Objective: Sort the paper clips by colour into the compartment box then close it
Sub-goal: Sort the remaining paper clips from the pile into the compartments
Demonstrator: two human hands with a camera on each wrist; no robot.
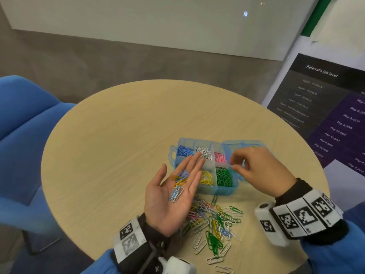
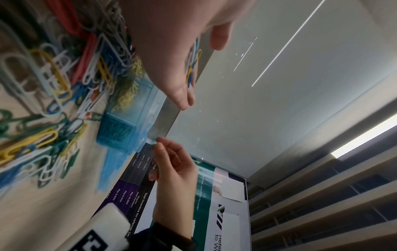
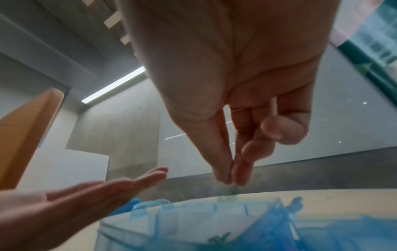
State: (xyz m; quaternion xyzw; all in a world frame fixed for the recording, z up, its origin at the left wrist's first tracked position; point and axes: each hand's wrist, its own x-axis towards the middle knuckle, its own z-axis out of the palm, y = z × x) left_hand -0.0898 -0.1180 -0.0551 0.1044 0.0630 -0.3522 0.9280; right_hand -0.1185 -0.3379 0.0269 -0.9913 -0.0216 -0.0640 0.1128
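Both hands hover over the box: left hand palm-up, fingers straight, carrying clips; right hand has thumb and forefinger pressed together, contents unclear.

I can't tell what my right hand pinches; the translucent blue plastic compartment box below blurs badly.

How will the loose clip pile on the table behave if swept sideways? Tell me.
The loose clip pile would probably scatter rather than slide together, since the clips lie thin and spread. Overlapped ones may snag and drag in clumps. On the smooth table they likely skid easily.
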